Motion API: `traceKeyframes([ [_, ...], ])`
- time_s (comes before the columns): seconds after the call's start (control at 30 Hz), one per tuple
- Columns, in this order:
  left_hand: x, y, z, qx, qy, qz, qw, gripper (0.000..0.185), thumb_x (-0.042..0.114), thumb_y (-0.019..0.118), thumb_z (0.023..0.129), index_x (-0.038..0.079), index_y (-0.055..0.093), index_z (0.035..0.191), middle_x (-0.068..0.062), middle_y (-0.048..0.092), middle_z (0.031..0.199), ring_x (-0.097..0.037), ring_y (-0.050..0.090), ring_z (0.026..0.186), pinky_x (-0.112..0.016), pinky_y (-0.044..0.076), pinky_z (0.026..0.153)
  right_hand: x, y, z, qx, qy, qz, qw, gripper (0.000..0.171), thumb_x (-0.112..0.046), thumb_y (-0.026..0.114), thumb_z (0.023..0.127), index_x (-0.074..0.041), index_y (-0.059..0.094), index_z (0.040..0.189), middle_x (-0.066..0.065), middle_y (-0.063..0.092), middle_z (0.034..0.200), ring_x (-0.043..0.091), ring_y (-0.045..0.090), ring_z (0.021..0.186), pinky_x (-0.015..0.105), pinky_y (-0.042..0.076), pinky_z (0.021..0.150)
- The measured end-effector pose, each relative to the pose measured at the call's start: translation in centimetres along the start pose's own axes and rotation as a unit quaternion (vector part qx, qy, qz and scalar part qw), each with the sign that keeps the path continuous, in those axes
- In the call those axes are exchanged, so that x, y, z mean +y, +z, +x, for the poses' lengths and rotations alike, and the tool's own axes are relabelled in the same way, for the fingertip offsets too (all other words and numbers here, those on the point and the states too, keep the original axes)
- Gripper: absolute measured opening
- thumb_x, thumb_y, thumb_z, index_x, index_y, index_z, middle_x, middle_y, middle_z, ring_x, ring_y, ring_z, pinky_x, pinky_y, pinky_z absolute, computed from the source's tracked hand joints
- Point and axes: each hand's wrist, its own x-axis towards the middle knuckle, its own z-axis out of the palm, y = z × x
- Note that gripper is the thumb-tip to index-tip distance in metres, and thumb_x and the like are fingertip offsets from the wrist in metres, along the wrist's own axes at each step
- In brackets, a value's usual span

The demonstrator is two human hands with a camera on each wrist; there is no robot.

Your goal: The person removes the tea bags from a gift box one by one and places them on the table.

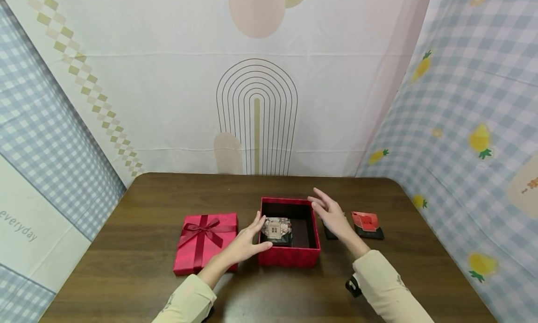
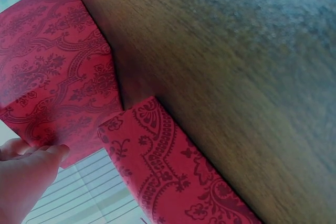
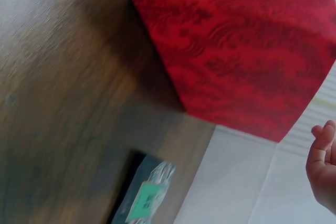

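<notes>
Red patterned gift box, a floral packet inside at left, stood lidless while the left hand, fingers extended, touched its wall, presumably steadying it, and the empty right hand hovered relaxed by the opposite rim.

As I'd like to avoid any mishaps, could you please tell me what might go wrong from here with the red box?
The left hand has its fingers at the red box's left side, so a careless push might shift it. The packet inside takes up only part of the box and could slide if it tilts. The right hand is near the green-labelled packet outside, and might knock it.
</notes>
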Motion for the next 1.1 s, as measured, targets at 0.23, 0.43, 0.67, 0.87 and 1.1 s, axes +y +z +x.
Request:
traceKeyframes([
  [0.23, 0.0, 0.0, 0.0, 0.001, 0.001, -0.001, 1.0000, 0.076, 0.032, 0.061, 0.086, 0.000, 0.022, 0.143, -0.021, 0.005, 0.151, -0.038, 0.024, 0.132, -0.053, 0.026, 0.102, -0.2, 1.7, 0.7, -0.013, -0.011, 0.001, 1.000, 0.046, -0.010, 0.046, 0.096, 0.004, 0.034, 0.138, 0.028, 0.048, 0.128, 0.024, 0.059, 0.092, 0.030, 0.051, 0.076],
  [0.43, -0.1, 0.1, 0.1, 0.004, -0.001, -0.005, 1.0000, 0.074, 0.026, 0.062, 0.086, 0.000, 0.023, 0.143, -0.022, 0.006, 0.150, -0.039, 0.025, 0.132, -0.053, 0.026, 0.102, -0.4, 3.1, 1.1, -0.032, -0.006, 0.006, 0.999, 0.042, -0.006, 0.046, 0.095, 0.008, 0.037, 0.134, 0.031, 0.047, 0.127, 0.029, 0.060, 0.094, 0.034, 0.050, 0.080],
  [0.67, -0.1, 0.2, 0.1, 0.007, 0.001, -0.005, 1.0000, 0.073, 0.025, 0.062, 0.087, -0.002, 0.024, 0.142, -0.022, 0.007, 0.150, -0.039, 0.024, 0.132, -0.053, 0.025, 0.103, -0.5, 4.8, 1.4, -0.055, 0.017, -0.029, 0.998, 0.044, -0.010, 0.048, 0.095, 0.006, 0.038, 0.134, 0.029, 0.048, 0.127, 0.040, 0.054, 0.106, 0.041, 0.048, 0.084],
  [0.87, -0.2, 0.2, 0.1, 0.001, 0.003, -0.005, 1.0000, 0.075, 0.030, 0.061, 0.087, -0.002, 0.023, 0.143, -0.022, 0.006, 0.150, -0.039, 0.024, 0.132, -0.054, 0.026, 0.103, 0.4, 5.8, 1.7, -0.050, 0.034, -0.089, 0.994, 0.043, -0.012, 0.050, 0.094, 0.002, 0.042, 0.134, 0.024, 0.052, 0.125, 0.032, 0.055, 0.108, 0.043, 0.046, 0.087],
  [1.1, -0.3, 0.2, 0.2, 0.004, 0.004, -0.005, 1.0000, 0.075, 0.031, 0.061, 0.087, -0.002, 0.023, 0.143, -0.022, 0.007, 0.150, -0.039, 0.025, 0.131, -0.054, 0.026, 0.102, 0.8, 6.7, 1.9, -0.047, 0.031, -0.114, 0.992, 0.042, -0.012, 0.051, 0.092, 0.000, 0.046, 0.132, 0.023, 0.055, 0.122, 0.032, 0.057, 0.106, 0.044, 0.047, 0.085],
])
